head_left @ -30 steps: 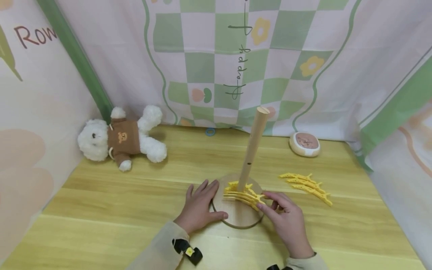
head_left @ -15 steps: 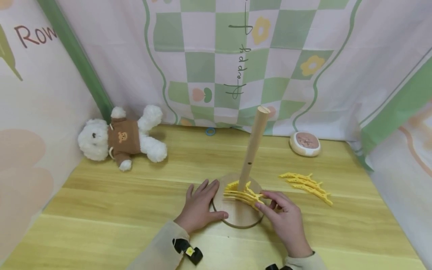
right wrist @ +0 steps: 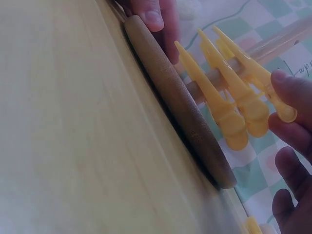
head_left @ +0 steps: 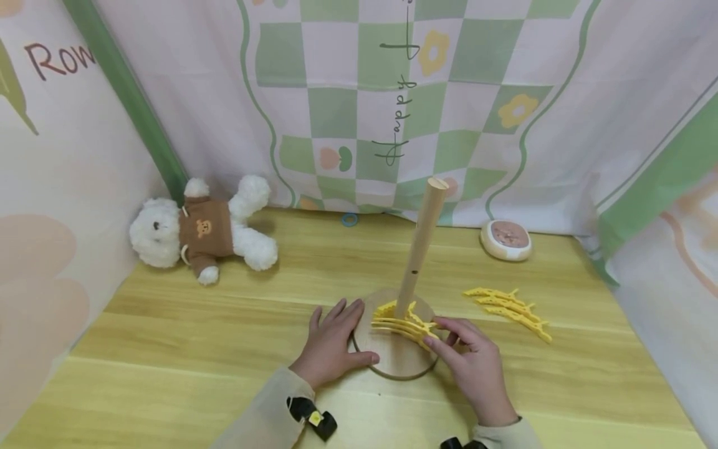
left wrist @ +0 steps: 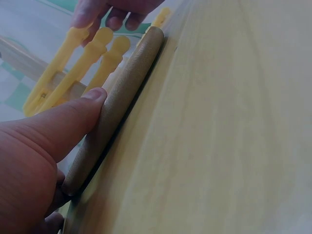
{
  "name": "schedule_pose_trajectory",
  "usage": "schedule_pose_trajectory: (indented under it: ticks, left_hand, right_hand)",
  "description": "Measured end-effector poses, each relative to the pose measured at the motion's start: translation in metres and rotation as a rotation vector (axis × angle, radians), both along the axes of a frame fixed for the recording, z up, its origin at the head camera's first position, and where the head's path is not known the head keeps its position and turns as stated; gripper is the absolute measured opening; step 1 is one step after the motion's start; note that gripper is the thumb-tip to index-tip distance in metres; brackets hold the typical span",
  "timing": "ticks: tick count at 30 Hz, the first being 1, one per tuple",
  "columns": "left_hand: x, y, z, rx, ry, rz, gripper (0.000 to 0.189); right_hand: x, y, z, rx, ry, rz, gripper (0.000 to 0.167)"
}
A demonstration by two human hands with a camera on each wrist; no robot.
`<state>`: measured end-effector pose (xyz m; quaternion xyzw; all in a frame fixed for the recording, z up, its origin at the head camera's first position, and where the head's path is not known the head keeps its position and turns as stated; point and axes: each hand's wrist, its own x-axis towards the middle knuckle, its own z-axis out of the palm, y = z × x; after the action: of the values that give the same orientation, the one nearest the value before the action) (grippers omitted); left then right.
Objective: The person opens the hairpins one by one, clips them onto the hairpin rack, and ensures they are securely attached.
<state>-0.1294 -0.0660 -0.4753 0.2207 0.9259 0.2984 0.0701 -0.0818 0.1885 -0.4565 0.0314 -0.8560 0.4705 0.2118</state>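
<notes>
A wooden post (head_left: 421, 243) stands upright on a round wooden base (head_left: 399, 365). Several yellow hair clips surround the post low down, stacked one above another; in the right wrist view the lower ones (right wrist: 226, 119) lie beneath the topmost hair clip (right wrist: 253, 68). My right hand (head_left: 479, 368) pinches the end of that topmost clip between thumb and index finger, the other fingers loosely bent. On the left side of the base rests my left hand (head_left: 332, 349), fingers spread and fairly straight, its thumb touching the near rim.
Three more yellow hair clips (head_left: 509, 308) lie on the table (head_left: 196, 368) to the right. A white plush dog (head_left: 206, 227) in a brown top lies at the back left. A small pinkish-white device (head_left: 507, 240) and a blue ring (head_left: 349, 219) sit near the curtain (head_left: 331, 56).
My right hand has shifted very slightly left while pinching the hair clip. My left hand stays in place on the base.
</notes>
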Motion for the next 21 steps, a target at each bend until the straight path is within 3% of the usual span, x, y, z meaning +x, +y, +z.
schedule_pose_trajectory:
  ticks: [21]
  left_hand:
    - [0.0007,-0.0003,0.0006,-0.005,0.011,0.000,0.101]
  right_hand:
    - [-0.0031,-0.0019,-0.0037,0.019,-0.005,-0.004,0.035]
